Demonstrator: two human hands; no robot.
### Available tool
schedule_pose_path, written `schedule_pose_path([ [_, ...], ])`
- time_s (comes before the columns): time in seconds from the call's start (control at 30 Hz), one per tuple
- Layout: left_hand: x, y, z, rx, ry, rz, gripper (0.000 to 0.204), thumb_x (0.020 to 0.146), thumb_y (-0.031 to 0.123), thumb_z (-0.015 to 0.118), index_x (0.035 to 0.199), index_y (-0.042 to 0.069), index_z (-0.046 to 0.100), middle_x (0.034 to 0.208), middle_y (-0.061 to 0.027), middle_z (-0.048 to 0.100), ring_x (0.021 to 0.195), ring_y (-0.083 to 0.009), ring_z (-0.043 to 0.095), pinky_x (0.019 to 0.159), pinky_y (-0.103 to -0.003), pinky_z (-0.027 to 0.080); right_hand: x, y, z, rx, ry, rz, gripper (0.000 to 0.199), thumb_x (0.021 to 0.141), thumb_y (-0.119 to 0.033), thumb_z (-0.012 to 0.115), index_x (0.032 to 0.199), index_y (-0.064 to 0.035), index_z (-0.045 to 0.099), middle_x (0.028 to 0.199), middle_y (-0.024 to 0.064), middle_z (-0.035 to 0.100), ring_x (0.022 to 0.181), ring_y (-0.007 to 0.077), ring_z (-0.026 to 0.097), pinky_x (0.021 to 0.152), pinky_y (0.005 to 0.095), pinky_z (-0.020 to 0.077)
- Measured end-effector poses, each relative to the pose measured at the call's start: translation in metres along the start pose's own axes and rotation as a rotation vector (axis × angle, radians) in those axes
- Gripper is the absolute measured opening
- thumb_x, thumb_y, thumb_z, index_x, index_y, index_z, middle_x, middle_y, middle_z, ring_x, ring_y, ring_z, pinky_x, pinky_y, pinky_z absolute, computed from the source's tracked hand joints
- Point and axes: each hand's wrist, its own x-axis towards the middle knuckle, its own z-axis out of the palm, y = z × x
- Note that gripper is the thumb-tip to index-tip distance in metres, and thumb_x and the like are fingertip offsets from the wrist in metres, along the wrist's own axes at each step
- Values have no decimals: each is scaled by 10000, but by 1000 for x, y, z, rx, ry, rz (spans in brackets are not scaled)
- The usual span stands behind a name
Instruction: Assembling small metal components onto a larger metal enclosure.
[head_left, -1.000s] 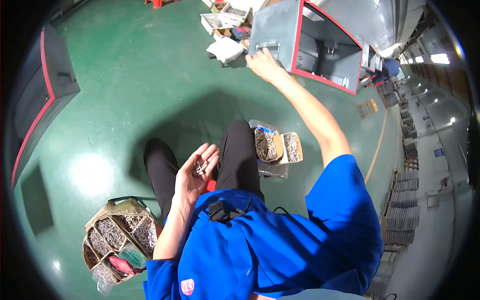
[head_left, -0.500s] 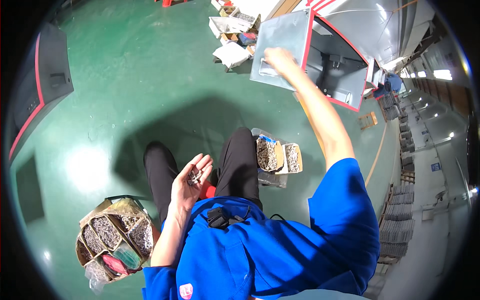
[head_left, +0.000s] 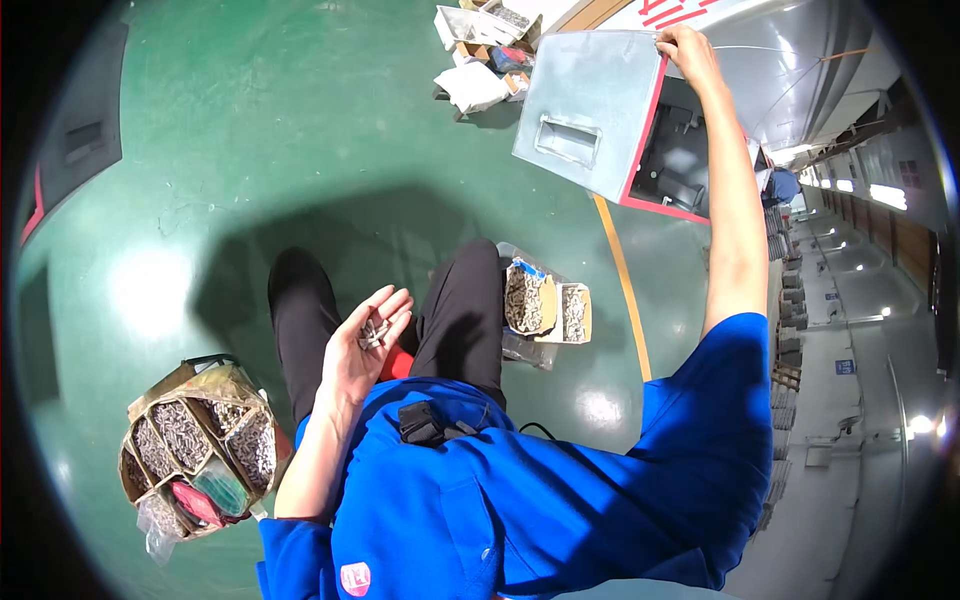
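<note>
My right hand [head_left: 688, 56] now bends over the cabinet [head_left: 600, 85] corner, grip unclear, baring the recess [head_left: 568, 141] below; my open left hand [head_left: 352, 352] cups small pieces [head_left: 374, 332].

From the head, one wide fisheye looks down across the floor [head_left: 300, 130].

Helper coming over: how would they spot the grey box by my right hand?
Follow the green floor to the view's upper right. There is the grey box, red-edged, with a rectangular recess in its pale side. Unlike the similar box at far left, it has your right hand at its top corner.
</note>
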Motion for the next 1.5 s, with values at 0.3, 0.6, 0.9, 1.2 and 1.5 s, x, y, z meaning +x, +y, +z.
schedule_pose_path([
  [0.3, -1, 0, -5, -4, 2, 9, 416, 959, 139, 348, 1296, -103, 358, 1298, -250, 447, 1232, -342, 426, 1053, -375, 373, 12, -16, 13, -448, 47, -383, 142, 796, -136, 598, 818, 1, 563, 830, 146, 588, 832, 300, 591, 707, 401, 460],
  [0.6, -4, 0, 1, -12, 34, 27, 416, 956, 133, 359, 1298, -104, 355, 1301, -253, 441, 1241, -339, 416, 1055, -382, 367, 36, -29, 43, -536, 77, -467, 115, 702, -134, 564, 664, -62, 645, 667, 135, 616, 660, 294, 619, 605, 416, 482],
  [0.9, -4, -3, 7, 50, 17, -17, 415, 947, 135, 383, 1285, -104, 372, 1307, -243, 443, 1250, -326, 410, 1061, -377, 358, 43, -25, 66, -273, 260, -487, 131, 715, -147, 556, 765, -65, 645, 714, 144, 614, 686, 293, 604, 635, 409, 483],
  [1.2, -5, -3, 12, 78, 40, -6, 395, 951, 129, 366, 1264, -110, 393, 1285, -250, 460, 1233, -338, 425, 1062, -389, 360, 11, -85, 4, -595, 275, -462, 221, 792, -181, 521, 931, -30, 603, 874, 174, 606, 851, 304, 582, 761, 435, 464],
  [1.5, 1, -5, -6, 178, 53, 15, 372, 924, 130, 415, 1223, -87, 462, 1264, -220, 492, 1208, -321, 455, 1047, -376, 366, -85, -134, -46, 67, 398, -4, 309, 760, -320, 664, 808, -61, 503, 716, 67, 574, 700, 265, 599, 575, 387, 460],
])
